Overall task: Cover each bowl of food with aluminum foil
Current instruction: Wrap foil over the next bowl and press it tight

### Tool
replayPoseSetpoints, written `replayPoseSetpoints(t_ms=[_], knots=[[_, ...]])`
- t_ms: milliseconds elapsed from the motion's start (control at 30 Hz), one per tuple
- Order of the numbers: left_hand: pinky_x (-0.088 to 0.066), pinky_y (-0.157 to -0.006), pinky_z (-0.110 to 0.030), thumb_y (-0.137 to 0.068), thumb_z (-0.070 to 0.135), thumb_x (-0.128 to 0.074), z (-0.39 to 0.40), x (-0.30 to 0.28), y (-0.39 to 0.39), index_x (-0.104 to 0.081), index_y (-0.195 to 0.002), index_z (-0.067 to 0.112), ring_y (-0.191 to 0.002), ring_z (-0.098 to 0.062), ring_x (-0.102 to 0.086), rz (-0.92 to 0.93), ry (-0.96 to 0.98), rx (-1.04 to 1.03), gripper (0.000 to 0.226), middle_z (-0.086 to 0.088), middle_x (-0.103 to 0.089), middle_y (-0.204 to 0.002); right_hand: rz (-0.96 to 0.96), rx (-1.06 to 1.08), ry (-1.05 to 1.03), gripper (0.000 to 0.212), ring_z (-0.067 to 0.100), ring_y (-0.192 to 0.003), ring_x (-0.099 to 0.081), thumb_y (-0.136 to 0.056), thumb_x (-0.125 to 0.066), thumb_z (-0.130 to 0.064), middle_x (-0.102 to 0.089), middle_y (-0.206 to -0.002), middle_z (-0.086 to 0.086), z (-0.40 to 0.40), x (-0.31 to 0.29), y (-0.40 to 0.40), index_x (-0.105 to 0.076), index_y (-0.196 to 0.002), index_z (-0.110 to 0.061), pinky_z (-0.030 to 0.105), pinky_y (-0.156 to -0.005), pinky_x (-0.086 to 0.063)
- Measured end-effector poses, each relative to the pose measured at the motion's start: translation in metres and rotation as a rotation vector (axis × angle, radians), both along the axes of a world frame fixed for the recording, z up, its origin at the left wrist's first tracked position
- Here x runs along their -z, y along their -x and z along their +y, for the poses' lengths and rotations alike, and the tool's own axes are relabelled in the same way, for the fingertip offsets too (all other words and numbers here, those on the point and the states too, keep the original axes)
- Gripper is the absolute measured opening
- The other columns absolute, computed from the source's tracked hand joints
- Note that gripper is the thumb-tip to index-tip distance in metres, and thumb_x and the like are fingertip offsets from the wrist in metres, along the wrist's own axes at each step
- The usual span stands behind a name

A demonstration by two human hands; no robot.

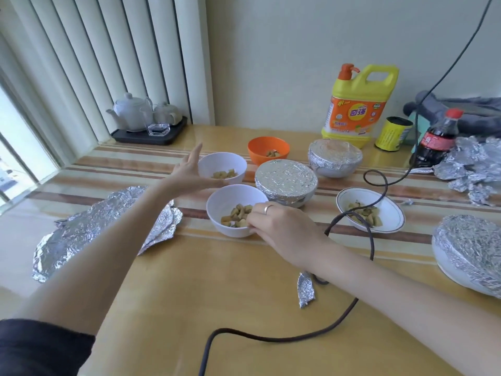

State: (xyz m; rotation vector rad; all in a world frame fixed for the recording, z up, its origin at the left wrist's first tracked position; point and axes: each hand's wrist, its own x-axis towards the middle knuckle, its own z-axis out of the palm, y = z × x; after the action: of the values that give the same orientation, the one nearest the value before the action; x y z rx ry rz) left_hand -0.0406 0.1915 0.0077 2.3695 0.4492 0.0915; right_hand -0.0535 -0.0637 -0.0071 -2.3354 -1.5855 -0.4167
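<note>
1. My right hand [282,226] pinches the near white bowl [235,210] at its rim, mid-table.
2. My left hand [192,169], fingers spread, touches the far white bowl [222,166].
3. I advise centring the foil sheet [103,221] before crimping.

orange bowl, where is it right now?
In the head view, the orange bowl sits uncovered at the table's far middle, just behind-right of the far white bowl, left of a foil-covered bowl.

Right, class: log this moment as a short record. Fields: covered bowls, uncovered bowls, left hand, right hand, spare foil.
covered bowls: three, namely the centre bowl, the back bowl and the right-edge bowl
uncovered bowls: four, namely the near white bowl, the far white bowl, the orange bowl and the shallow rimmed bowl
left hand: open, at far white bowl
right hand: gripping near white bowl's rim
spare foil: crumpled sheet at left
</note>
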Motion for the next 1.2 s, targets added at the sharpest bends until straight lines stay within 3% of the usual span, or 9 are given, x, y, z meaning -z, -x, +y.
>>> replayPoseSetpoints(t_ms=[133,300,433,533,767,900,1000,1100,1200], knots=[[-0.036,-0.105,-0.04,-0.088,0.036,-0.067,0.063,-0.012,0.061,-0.056,-0.133,0.012,-0.127,-0.026,-0.048,-0.055,-0.138,-0.057,0.052,-0.007,-0.051,-0.141,0.023,-0.004,-0.006,0.015,0.028,-0.073,-0.061,-0.078,-0.068,0.004,-0.059,-0.081,0.004,0.002,-0.001,-0.002,-0.063,-0.082,-0.01,0.042,-0.053,-0.053],[-0.039,-0.107,-0.041,-0.085,0.026,-0.073,0.094,0.005,0.127,-0.054,-0.134,0.003,-0.122,-0.031,-0.052,0.091,-0.254,-0.194,0.057,-0.014,-0.055,-0.136,0.033,-0.071,-0.008,0.004,0.032,-0.075,-0.061,-0.088,-0.063,-0.007,-0.06,-0.085,0.006,0.006,-0.005,0.006,-0.065,-0.087,-0.01,0.046,-0.055,-0.053],[-0.051,-0.092,-0.039,-0.077,0.012,-0.081,0.096,0.017,0.148,-0.068,-0.113,0.005,-0.096,-0.026,-0.064,-0.07,-0.186,-0.321,0.039,-0.011,-0.071,-0.106,0.063,-0.087,-0.026,0.007,0.029,-0.077,-0.063,-0.087,-0.062,-0.009,-0.062,-0.087,0.002,0.003,-0.004,0.013,-0.066,-0.089,-0.015,0.045,-0.054,-0.053],[-0.053,-0.078,-0.036,-0.079,0.005,-0.078,0.099,0.017,0.153,-0.067,-0.11,0.006,-0.084,-0.029,-0.066,-0.174,-0.019,-0.407,0.033,-0.008,-0.071,-0.088,0.11,-0.03,-0.016,0.008,0.03,-0.082,-0.064,-0.09,-0.062,-0.012,-0.063,-0.093,0.002,0.001,-0.008,0.017,-0.068,-0.093,-0.015,0.047,-0.061,-0.053],[-0.053,-0.09,-0.047,-0.093,0.013,-0.063,0.101,0.006,0.161,-0.068,-0.106,0.002,-0.087,-0.029,-0.061,-0.338,0.105,-0.43,0.018,-0.023,-0.066,-0.102,0.173,0.034,0.013,0.009,0.027,-0.091,-0.062,-0.092,-0.061,-0.012,-0.064,-0.1,0.0,0.003,-0.016,0.023,-0.069,-0.096,-0.013,0.044,-0.073,-0.05],[-0.052,-0.079,-0.045,-0.097,0.011,-0.055,0.1,0.006,0.167,-0.062,-0.098,-0.005,-0.08,-0.027,-0.054,-0.304,0.123,-0.452,0.017,-0.022,-0.058,-0.091,0.193,0.052,0.025,0.007,0.02,-0.08,-0.055,-0.091,-0.061,-0.013,-0.062,-0.097,-0.001,0.005,-0.018,0.025,-0.068,-0.094,-0.013,0.042,-0.073,-0.048],[-0.049,-0.066,-0.034,-0.097,0.01,-0.056,0.099,0.007,0.17,-0.058,-0.101,0.003,-0.077,-0.024,-0.053,-0.315,0.128,-0.47,0.009,-0.016,-0.059,-0.094,0.22,0.063,0.022,0.005,0.011,-0.07,-0.044,-0.091,-0.062,-0.014,-0.058,-0.094,-0.003,0.005,-0.017,0.025,-0.066,-0.092,-0.015,0.041,-0.07,-0.048],[-0.045,-0.061,-0.029,-0.096,0.011,-0.058,0.1,0.008,0.172,-0.057,-0.104,0.007,-0.07,-0.019,-0.051,-0.344,0.112,-0.484,0.01,-0.012,-0.059,-0.094,0.245,0.094,0.06,0.005,0.011,-0.074,-0.047,-0.09,-0.061,-0.017,-0.057,-0.096,-0.004,0.006,-0.019,0.026,-0.065,-0.094,-0.017,0.037,-0.07,-0.047],[-0.043,-0.061,-0.031,-0.094,0.013,-0.06,0.106,0.01,0.173,-0.06,-0.111,0.003,-0.066,-0.019,-0.05,-0.361,0.077,-0.514,0.02,-0.014,-0.061,-0.093,0.145,0.171,0.021,0.019,0.015,-0.094,-0.054,-0.089,-0.06,-0.03,-0.057,-0.104,-0.006,0.013,-0.028,0.036,-0.063,-0.106,-0.022,0.028,-0.069,-0.038]])
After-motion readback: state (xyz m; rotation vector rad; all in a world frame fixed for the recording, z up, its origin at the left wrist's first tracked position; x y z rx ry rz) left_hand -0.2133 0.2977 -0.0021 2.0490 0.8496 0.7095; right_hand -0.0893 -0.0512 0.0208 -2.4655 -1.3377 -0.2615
